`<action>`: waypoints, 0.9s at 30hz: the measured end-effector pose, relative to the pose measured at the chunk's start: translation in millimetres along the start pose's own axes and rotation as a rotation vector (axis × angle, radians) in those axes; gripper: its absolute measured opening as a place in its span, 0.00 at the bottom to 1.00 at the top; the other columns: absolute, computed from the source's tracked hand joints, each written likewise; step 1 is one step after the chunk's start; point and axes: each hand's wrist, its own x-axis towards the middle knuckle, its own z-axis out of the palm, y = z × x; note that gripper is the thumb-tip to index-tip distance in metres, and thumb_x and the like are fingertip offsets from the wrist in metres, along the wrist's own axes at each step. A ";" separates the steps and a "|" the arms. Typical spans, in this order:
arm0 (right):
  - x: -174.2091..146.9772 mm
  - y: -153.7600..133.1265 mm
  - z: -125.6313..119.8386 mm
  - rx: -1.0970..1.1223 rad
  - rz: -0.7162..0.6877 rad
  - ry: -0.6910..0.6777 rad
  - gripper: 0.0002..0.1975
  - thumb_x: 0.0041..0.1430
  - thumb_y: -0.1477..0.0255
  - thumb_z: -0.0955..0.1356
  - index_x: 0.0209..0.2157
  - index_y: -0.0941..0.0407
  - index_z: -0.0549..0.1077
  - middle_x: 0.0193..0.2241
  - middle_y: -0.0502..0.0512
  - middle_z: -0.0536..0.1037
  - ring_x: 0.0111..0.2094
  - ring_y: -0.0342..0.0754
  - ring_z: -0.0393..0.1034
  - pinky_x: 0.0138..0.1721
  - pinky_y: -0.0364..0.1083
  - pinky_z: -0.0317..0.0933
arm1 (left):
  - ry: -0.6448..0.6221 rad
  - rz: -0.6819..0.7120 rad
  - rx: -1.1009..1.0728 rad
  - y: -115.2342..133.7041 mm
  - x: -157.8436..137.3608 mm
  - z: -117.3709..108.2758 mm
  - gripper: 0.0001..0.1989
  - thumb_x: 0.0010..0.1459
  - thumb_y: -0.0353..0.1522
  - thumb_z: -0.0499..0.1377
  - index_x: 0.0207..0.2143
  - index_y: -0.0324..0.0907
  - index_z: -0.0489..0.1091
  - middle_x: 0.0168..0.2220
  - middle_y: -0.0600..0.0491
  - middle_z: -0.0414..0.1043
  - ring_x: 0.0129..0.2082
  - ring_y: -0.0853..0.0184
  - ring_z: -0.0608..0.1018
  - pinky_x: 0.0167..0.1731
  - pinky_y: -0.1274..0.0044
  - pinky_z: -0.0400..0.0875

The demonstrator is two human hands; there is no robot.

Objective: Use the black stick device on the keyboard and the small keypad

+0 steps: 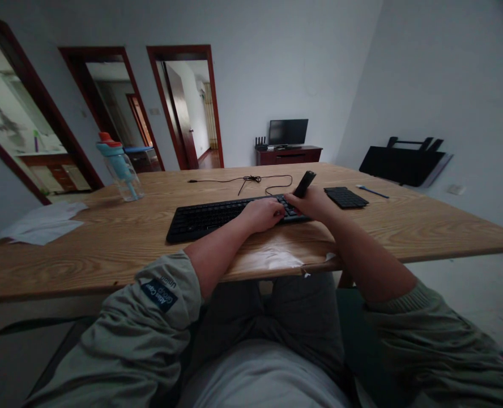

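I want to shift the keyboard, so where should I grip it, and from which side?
Probably the keyboard's left end, approached from the left and held across its front and back edges. It lies long and flat on the table; that end is uncovered, while the left hand and right hand occupy its right half.

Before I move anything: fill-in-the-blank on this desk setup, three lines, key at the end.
1. The ____ hand grips a black bar.
2. The bottle stands to the ____ of the keyboard.
3. Beyond the keyboard, a thin, tangled ____ lies on the table.

Missing words: right; left; cable.
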 end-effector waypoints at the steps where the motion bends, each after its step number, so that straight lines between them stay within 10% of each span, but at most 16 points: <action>1: 0.3 1.0 -0.5 0.002 -0.020 -0.011 0.17 0.57 0.59 0.66 0.21 0.56 0.69 0.20 0.53 0.72 0.23 0.45 0.64 0.26 0.44 0.52 | 0.005 0.009 -0.006 0.0 0.0 0.0 0.13 0.64 0.34 0.53 0.37 0.43 0.77 0.39 0.50 0.77 0.37 0.63 0.78 0.39 0.75 0.71; 16: 5.0 17.2 -11.2 0.092 -0.131 -0.205 0.15 0.57 0.59 0.65 0.25 0.56 0.70 0.19 0.50 0.70 0.23 0.44 0.61 0.25 0.43 0.53 | 0.000 -0.022 -0.038 -3.6 -4.0 -8.9 0.11 0.60 0.33 0.56 0.39 0.45 0.79 0.40 0.50 0.78 0.38 0.63 0.78 0.39 0.75 0.71; 27: 4.9 2.7 1.4 0.066 -0.071 -0.001 0.05 0.52 0.69 0.67 0.26 0.56 0.71 0.23 0.51 0.72 0.28 0.46 0.65 0.30 0.44 0.57 | -0.059 -0.033 -0.081 -9.9 -5.2 -9.3 0.13 0.56 0.33 0.57 0.39 0.46 0.81 0.40 0.51 0.78 0.39 0.63 0.78 0.42 0.74 0.71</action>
